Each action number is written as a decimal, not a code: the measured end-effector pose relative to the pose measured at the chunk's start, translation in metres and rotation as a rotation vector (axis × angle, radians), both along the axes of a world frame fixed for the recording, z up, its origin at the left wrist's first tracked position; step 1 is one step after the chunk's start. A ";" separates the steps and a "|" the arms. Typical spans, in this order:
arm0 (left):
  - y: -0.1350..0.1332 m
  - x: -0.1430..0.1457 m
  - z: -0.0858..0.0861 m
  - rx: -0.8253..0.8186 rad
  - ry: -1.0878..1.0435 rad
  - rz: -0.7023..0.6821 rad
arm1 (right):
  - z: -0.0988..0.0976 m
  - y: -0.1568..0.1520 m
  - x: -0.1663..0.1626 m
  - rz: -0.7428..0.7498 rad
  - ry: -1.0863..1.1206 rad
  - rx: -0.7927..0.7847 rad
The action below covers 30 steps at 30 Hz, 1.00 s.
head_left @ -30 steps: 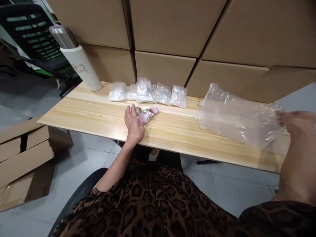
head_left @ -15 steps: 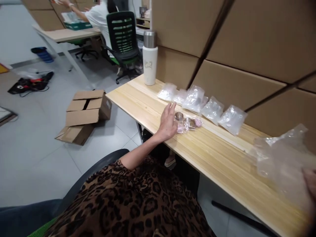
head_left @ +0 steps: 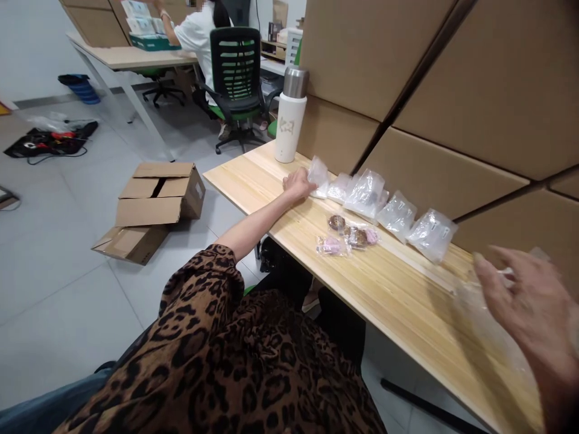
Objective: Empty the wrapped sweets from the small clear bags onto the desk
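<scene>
A: Head view: where's the left hand (head_left: 298,184)?
B: On the bench (head_left: 398,289), fingers pinching the end bag (head_left: 318,175) in the row beside the flask (head_left: 289,116).
A: And the right hand (head_left: 529,304)?
B: Fingers spread loose over the big clear bag (head_left: 486,328), apparently gripping nothing. Pink packets (head_left: 348,238) lie between the two hands.

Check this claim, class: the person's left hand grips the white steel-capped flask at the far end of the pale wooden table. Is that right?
Not quite. In the head view, the left hand grips the leftmost small clear plastic bag, not the white steel-capped flask, which stands untouched at the far end of the pale wooden table.
</scene>
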<state>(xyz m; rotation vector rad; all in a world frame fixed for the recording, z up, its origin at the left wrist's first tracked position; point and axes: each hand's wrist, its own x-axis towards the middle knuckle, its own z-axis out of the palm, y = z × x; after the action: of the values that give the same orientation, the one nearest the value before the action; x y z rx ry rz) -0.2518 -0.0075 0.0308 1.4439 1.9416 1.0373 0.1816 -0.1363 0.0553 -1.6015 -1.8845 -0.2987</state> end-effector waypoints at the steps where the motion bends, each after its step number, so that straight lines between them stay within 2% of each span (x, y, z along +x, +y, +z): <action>1: -0.005 0.000 0.000 0.058 -0.057 0.008 | 0.004 0.000 -0.022 0.078 0.090 -0.013; 3: -0.019 0.001 0.004 0.203 -0.107 0.021 | 0.012 0.001 -0.072 0.200 0.289 -0.108; 7: -0.061 0.022 0.016 0.451 0.019 -0.068 | 0.014 0.006 -0.170 0.499 0.642 -0.355; 10: -0.095 0.052 0.020 0.560 0.110 -0.196 | 0.007 0.011 -0.221 0.567 0.912 -0.333; 12: -0.115 0.073 0.020 0.585 0.132 -0.279 | 0.002 0.010 -0.237 0.578 1.005 -0.243; 14: -0.130 0.090 0.019 0.589 0.114 -0.344 | -0.001 0.006 -0.240 0.555 1.037 -0.130; 17: -0.147 0.112 0.016 0.624 -0.013 -0.443 | 0.001 -0.006 -0.226 0.471 1.043 0.010; 21: -0.160 0.137 0.011 0.625 -0.461 -0.543 | 0.009 -0.016 -0.193 0.360 0.985 0.084; 23: -0.164 0.147 0.011 0.522 -0.732 -0.543 | 0.014 -0.016 -0.178 0.328 0.925 0.065; 25: -0.167 0.152 0.013 0.399 -0.929 -0.532 | 0.020 -0.014 -0.167 0.357 0.877 0.005; 27: -0.169 0.153 0.016 0.322 -1.049 -0.530 | 0.025 -0.012 -0.160 0.429 0.863 -0.069; 30: -0.171 0.150 0.021 0.298 -1.162 -0.529 | 0.027 -0.011 -0.156 0.528 0.861 -0.145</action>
<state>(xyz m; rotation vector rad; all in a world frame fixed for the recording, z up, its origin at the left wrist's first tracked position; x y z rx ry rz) -0.1021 -0.1783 0.0520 0.9836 0.5699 1.4478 0.0259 -0.1473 0.0827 -0.9884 -1.5455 0.6649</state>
